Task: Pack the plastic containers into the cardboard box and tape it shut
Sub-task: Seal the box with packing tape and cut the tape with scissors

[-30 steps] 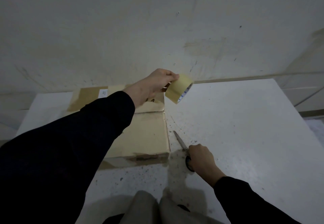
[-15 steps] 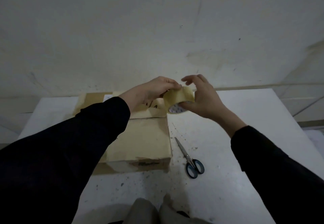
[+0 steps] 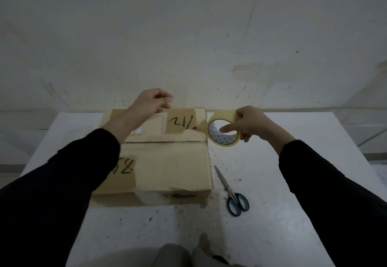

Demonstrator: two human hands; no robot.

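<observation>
Your left hand [image 3: 152, 102] pinches end of tape strip [image 3: 180, 114], stretched over far flap of cardboard box [image 3: 171, 166]. Your right hand [image 3: 249, 123] grips tape roll [image 3: 219, 137], index finger through core, just right of box. Box flaps closed, box on white table [image 3: 257, 172]. Scissors [image 3: 230, 191] lie beside box.

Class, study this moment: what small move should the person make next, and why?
Probably lower the tape roll and the free end onto the cardboard box seam, then press: the left hand pinches the end, the right hand holds the roll, and the flaps lie closed.
</observation>
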